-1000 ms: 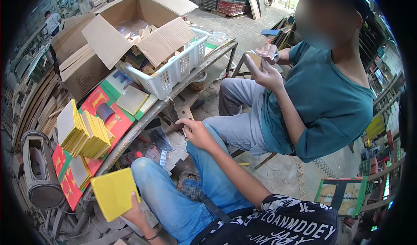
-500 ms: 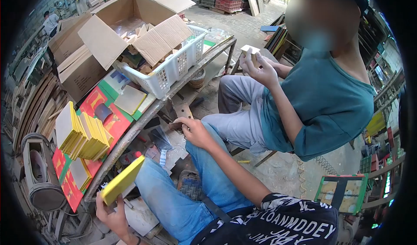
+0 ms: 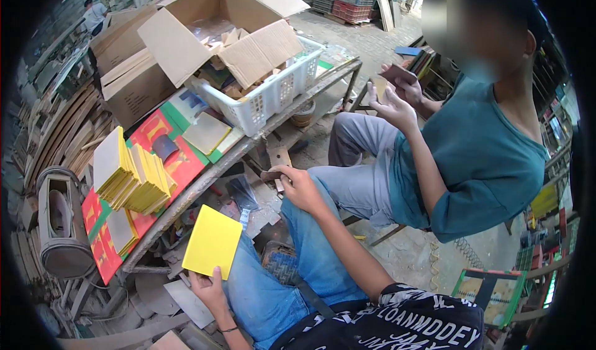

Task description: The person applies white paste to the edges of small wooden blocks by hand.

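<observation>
My left hand point(image 3: 210, 289) grips the lower edge of a square yellow board point(image 3: 213, 241), whose broad yellow face shows. Over my knee, my right hand point(image 3: 297, 185) is closed on a small brown piece like sandpaper point(image 3: 270, 176). Stacked yellow-edged boards point(image 3: 139, 176) stand on the bench to the left, beside a red and green panel point(image 3: 105, 254). A curved dark sheet point(image 3: 164, 147) and another board point(image 3: 207, 132) lie behind the stack.
A co-worker point(image 3: 472, 157) sits at the right, holding a small pale piece and a brown sheet. An open carton point(image 3: 248, 8) of wood pieces rests by a white basket point(image 3: 267, 104). A metal-edged bench point(image 3: 205, 185) runs diagonally.
The yellow board has turned from nearly edge-on to face-on and shifted right with my left hand. The co-worker's hands have changed position, now showing a brown sheet. The whole view has shifted slightly.
</observation>
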Motion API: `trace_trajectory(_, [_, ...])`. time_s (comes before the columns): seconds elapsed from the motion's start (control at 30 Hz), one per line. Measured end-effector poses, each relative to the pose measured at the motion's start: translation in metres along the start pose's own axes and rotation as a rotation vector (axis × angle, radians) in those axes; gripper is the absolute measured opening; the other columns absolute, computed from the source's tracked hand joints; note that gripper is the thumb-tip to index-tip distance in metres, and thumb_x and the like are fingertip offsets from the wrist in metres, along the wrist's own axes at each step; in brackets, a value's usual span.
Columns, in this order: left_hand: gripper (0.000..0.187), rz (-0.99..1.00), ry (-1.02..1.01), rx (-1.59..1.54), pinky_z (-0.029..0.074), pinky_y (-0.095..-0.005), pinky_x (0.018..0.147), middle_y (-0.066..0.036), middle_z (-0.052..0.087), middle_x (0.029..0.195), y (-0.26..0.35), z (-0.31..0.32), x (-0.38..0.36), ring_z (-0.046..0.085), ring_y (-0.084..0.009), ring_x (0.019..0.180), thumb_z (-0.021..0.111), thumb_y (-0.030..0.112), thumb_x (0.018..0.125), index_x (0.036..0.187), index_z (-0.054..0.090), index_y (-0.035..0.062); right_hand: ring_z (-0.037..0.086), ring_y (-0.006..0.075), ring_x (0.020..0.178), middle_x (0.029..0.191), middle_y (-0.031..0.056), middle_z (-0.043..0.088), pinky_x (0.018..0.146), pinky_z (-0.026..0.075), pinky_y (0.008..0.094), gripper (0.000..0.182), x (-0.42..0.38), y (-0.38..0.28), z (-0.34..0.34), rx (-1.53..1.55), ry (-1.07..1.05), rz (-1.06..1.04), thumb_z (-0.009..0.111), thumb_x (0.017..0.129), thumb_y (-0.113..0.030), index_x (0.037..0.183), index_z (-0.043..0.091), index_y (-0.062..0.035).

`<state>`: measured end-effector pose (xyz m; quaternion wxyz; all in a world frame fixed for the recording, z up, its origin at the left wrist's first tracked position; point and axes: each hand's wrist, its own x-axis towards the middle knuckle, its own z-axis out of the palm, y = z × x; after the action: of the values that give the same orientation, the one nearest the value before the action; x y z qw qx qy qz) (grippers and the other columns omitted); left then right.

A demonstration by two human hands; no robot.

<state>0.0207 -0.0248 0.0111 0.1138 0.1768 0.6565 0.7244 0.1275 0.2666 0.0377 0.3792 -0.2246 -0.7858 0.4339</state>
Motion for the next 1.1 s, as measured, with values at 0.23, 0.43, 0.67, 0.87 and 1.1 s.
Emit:
trace_trajectory(0.23, [0.034, 0.005, -0.06, 0.037, 0.043, -0.0293, 0.087, -0.011, 0.057, 0.104, 0.008, -0.008, -0.002, 0.056, -0.0175, 0.096, 0.062, -0.009, 0.077, 0.108, 0.05, -0.0035, 0.064, 0.0329, 0.089, 0.092, 0.0194, 0.065, 0.078, 0.049, 0.0362, 0.029, 0.001, 0.0, 0.001, -0.057, -0.004, -0.01, 0.045, 0.078, 0.006, 0.103, 0.059, -0.0005])
trace_trajectory(0.43, [0.024, 0.248, 0.053, 0.176, 0.044, -0.0262, 0.081, -0.008, 0.057, 0.101, 0.08, -0.031, 0.031, 0.055, -0.0132, 0.091, 0.06, -0.002, 0.082, 0.104, 0.052, -0.001, 0.065, 0.0323, 0.089, 0.092, 0.0196, 0.066, 0.078, 0.049, 0.0367, 0.029, -0.001, -0.007, -0.002, -0.06, -0.019, -0.017, 0.046, 0.078, 0.006, 0.102, 0.059, 0.0004])
trace_trajectory(0.67, [0.034, 0.548, 0.115, 0.146, 0.045, -0.0296, 0.089, -0.013, 0.055, 0.108, 0.159, -0.023, 0.045, 0.056, -0.0183, 0.097, 0.055, -0.007, 0.083, 0.117, 0.047, -0.0025, 0.065, 0.0318, 0.09, 0.093, 0.0195, 0.066, 0.079, 0.05, 0.0358, 0.028, 0.0, 0.003, 0.002, -0.092, -0.01, -0.008, 0.045, 0.078, 0.006, 0.101, 0.059, 0.0013])
trace_trajectory(0.87, [0.036, 0.597, 0.085, 0.119, 0.047, -0.0301, 0.087, -0.014, 0.056, 0.109, 0.128, -0.018, 0.051, 0.057, -0.019, 0.096, 0.057, -0.006, 0.083, 0.117, 0.045, -0.0014, 0.065, 0.0314, 0.09, 0.092, 0.0189, 0.066, 0.079, 0.05, 0.0355, 0.028, 0.0, -0.006, 0.0, -0.032, -0.001, -0.015, 0.045, 0.078, 0.006, 0.101, 0.059, 0.0011])
trace_trajectory(1.1, [0.038, 0.05, 0.099, 0.074, 0.043, -0.0303, 0.09, -0.007, 0.053, 0.104, -0.022, -0.021, 0.009, 0.052, -0.0161, 0.097, 0.07, 0.001, 0.078, 0.111, 0.05, 0.0001, 0.065, 0.0323, 0.088, 0.09, 0.02, 0.065, 0.077, 0.05, 0.0357, 0.028, 0.001, 0.003, 0.0, -0.021, 0.022, -0.034, 0.045, 0.078, 0.005, 0.102, 0.059, 0.0004])
